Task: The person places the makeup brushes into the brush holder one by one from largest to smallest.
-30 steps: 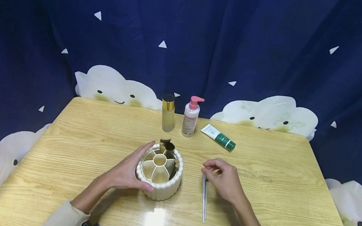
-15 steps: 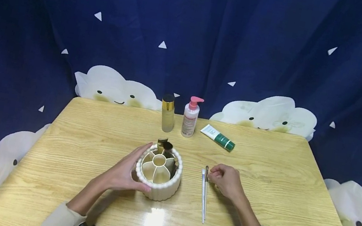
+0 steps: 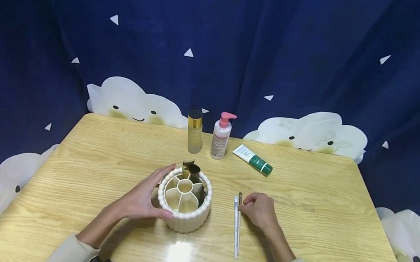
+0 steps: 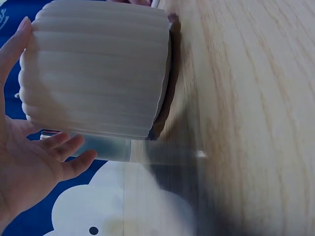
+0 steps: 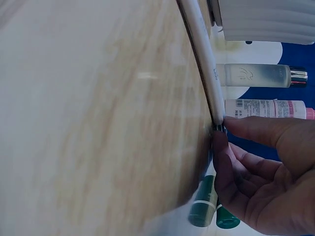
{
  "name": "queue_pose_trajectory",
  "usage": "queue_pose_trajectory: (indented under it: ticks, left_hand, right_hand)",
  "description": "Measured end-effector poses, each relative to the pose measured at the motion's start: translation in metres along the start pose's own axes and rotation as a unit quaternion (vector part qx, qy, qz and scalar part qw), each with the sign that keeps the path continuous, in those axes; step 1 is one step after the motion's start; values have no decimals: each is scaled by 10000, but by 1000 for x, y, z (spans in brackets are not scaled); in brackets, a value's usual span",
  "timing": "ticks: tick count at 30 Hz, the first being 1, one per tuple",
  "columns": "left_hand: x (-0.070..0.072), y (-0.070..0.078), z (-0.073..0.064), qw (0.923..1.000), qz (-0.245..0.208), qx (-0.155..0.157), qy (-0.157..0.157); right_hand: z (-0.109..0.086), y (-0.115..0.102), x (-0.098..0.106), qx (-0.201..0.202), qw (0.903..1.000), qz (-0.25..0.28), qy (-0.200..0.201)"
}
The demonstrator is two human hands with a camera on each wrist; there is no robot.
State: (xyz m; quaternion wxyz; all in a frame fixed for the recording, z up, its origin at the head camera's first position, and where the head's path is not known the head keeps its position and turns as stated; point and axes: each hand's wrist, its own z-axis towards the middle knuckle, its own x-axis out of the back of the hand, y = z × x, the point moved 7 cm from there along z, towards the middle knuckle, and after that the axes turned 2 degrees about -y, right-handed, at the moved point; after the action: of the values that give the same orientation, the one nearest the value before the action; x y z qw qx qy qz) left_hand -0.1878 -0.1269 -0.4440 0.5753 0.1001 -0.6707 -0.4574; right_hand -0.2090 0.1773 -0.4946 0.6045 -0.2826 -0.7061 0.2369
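Note:
A round cream makeup-brush holder (image 3: 188,224), with ribbed sides, a beaded rim and inner compartments, stands upright on the table. Its rear and right compartments contain dark-headed and gold items. My left hand (image 3: 142,198) grips the holder from the left, thumb at the front and forefinger at the back; in the left wrist view its other fingers (image 4: 81,164) spread beside the wall. Two slim makeup brushes lie side by side to the right. My right hand (image 3: 261,211) pinches the right-hand brush (image 5: 202,54) near its brown head, between thumb and forefinger. The paler-tipped brush (image 3: 235,221) lies just left of it.
A frosted bottle with a black-and-gold cap (image 3: 194,135) and a pink-topped pump bottle (image 3: 220,139) stand behind the holder. A white-and-green tube (image 3: 253,159) lies to their right. The wooden table (image 3: 326,206) ends before a dark blue curtain (image 3: 226,36).
My right hand has shifted slightly right and down, uncovering both brush heads, and its fingers have closed in on the right-hand brush. The left hand stays on the holder, almost still.

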Motion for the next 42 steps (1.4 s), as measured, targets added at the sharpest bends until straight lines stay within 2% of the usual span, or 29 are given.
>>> queue_pose_trajectory:
  ticks: [7, 17, 20, 25, 34, 42]
  left_hand:
    - [-2, -2, 4, 9998, -172, 38, -23]
    - [-7, -2, 8, 9979, -633, -103, -70]
    - [-7, -1, 8, 9976, -681, -139, -74]
    - [-8, -1, 6, 9982, -590, -70, -84]
    - [-8, 0, 3, 9988, -474, -74, -43]
    - [-6, 1, 1, 9994, -355, -37, -27]
  right_hand:
    - [2, -4, -1, -40, 9989, -458, 133]
    - [-2, -10, 0, -356, 9929, -1137, 38]
    - [-1, -9, -2, -442, 9918, -1201, -11]
    - [-1, -6, -2, -473, 9933, -1056, -52]
    - [-2, 5, 2, -436, 9978, -488, -93]
    - [-7, -3, 16, -282, 9996, 92, 12]
